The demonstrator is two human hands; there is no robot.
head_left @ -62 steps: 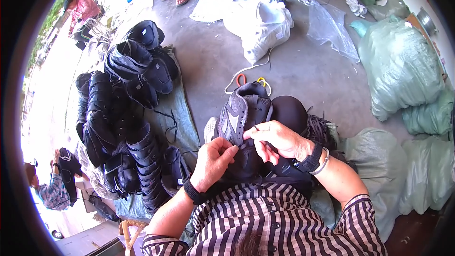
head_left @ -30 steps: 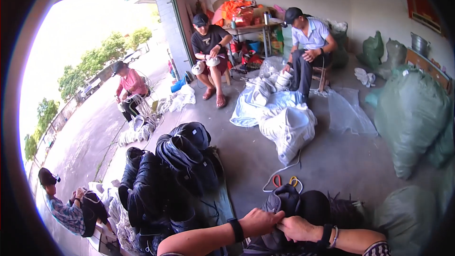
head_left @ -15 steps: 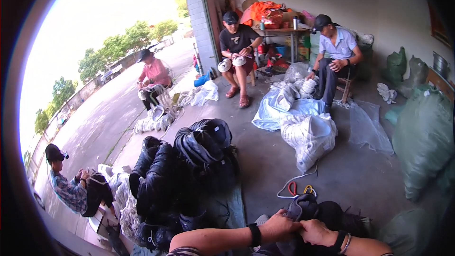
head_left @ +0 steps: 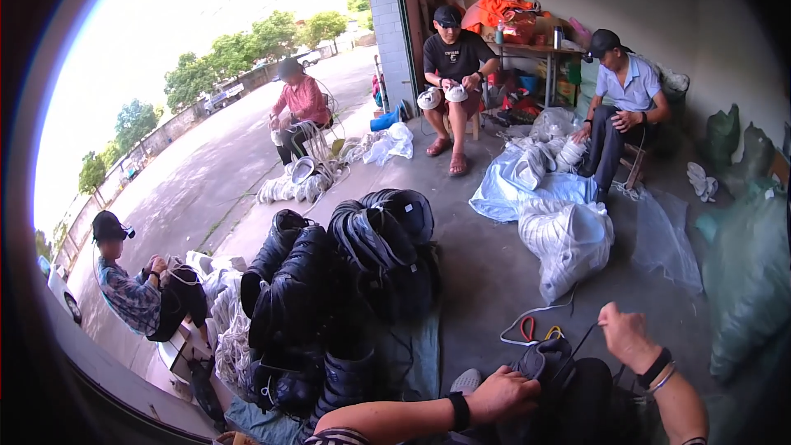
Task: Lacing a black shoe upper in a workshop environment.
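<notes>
A dark grey fabric piece (head_left: 545, 359), which looks like a shoe upper, lies at my lap by the lower edge. My left hand (head_left: 501, 394) is closed on its near left side. Raised to the right, my right hand (head_left: 628, 338) pinches a thin black lace (head_left: 584, 336), drawn taut from the piece. Black clothing hides part of what lies beneath. Just beyond the piece rest a red cord loop (head_left: 527, 330) and a yellow cord loop (head_left: 554, 333), with a white cord beside them.
Nested stacks of black pieces (head_left: 288, 288) stand to my left on a blue sheet (head_left: 424, 354). A white bundle (head_left: 567, 239) lies ahead, and a big green sack (head_left: 750, 272) stands at right. Several people sit working around; a cluttered table (head_left: 535, 49) is behind.
My right hand has moved away from my left, up and to the right, pulling the black lace out straight. The left hand stays at the grey piece. The view has shifted slightly.
</notes>
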